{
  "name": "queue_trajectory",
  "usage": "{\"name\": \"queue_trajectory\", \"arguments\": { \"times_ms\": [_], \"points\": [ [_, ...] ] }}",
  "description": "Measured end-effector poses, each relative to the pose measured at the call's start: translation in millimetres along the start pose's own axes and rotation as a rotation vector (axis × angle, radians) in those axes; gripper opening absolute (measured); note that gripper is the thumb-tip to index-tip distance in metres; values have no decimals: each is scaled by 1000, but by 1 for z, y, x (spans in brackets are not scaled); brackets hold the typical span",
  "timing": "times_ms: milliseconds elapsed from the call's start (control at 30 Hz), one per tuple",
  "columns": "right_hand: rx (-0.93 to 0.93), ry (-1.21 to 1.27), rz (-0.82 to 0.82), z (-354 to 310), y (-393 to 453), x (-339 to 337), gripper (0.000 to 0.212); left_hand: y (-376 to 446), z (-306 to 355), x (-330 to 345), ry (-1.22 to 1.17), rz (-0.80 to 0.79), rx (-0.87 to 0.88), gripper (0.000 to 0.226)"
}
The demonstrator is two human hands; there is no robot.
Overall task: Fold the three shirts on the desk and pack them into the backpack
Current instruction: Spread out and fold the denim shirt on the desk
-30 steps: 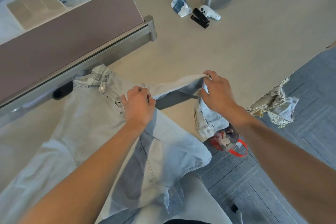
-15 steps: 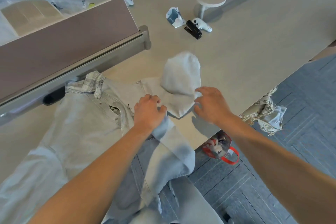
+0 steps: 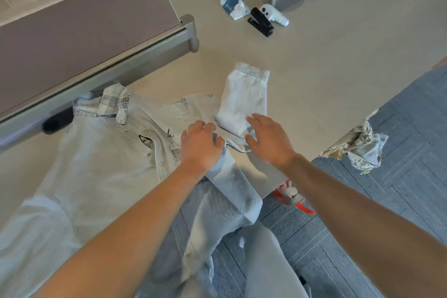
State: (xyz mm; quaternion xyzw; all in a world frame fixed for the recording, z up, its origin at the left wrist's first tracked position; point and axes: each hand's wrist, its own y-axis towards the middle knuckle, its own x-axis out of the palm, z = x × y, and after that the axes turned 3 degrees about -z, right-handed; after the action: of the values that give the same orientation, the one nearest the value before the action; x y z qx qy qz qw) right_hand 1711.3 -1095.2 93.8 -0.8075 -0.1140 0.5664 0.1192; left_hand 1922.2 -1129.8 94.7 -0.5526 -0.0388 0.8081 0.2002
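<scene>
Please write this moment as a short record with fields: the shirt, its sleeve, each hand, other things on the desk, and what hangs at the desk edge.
shirt: pale denim shirt, spread on the desk, collar toward the divider, hem hanging over the near edge
sleeve: right-side sleeve lies on the desk, cuff pointing away
left hand: grip closed on shirt fabric near the sleeve's base
right hand: fingers spread, over the sleeve's near end
desk items: black stapler, white controller, crumpled packet
desk edge: patterned cloth hanging at right
</scene>
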Motion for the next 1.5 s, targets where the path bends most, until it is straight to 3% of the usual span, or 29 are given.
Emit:
{"name": "queue_trajectory", "arguments": {
  "times_ms": [100, 267, 367, 567, 667, 767, 867, 967, 1033, 1133, 1300, 1500],
  "points": [
    [-46, 24, 60, 9, 54, 3, 59, 20, -4, 16, -4, 22, -40, 42],
    [-207, -109, 23, 34, 139, 33, 67, 56, -6, 55, 133, -3, -115, 34],
    [-229, -141, 13, 63, 166, 50, 71, 82, 11, 77, 253, -24, -251, 51],
    [185, -50, 153, 150, 191, 25, 70, 138, 68, 98, 178, -60, -320, 68],
    [392, -60, 136, 197, 186, 2, 75, 172, 96, 107, 153, -73, -286, 71],
    [469, -146, 112, 210, 171, -9, 81, 201, 118, 116, 145, -138, -233, 73],
    [306, -66, 197, 203, 164, -8, 78, 212, 128, 118, 144, -154, -199, 71],
    [-1, -47, 233, 190, 170, 2, 71, 204, 120, 112, 165, -58, -212, 67],
    [-74, -70, 238, 180, 178, 12, 68, 193, 105, 111, 181, -5, -288, 65],
    [-64, -125, 206, 172, 186, 23, 69, 184, 87, 121, 177, -1, -370, 66],
    [-20, -211, 205, 176, 193, 33, 73, 198, 86, 143, 207, 103, -378, 67],
    [13, -228, 186, 176, 195, 36, 74, 204, 83, 143, 200, 85, -360, 70]
  ]
}}
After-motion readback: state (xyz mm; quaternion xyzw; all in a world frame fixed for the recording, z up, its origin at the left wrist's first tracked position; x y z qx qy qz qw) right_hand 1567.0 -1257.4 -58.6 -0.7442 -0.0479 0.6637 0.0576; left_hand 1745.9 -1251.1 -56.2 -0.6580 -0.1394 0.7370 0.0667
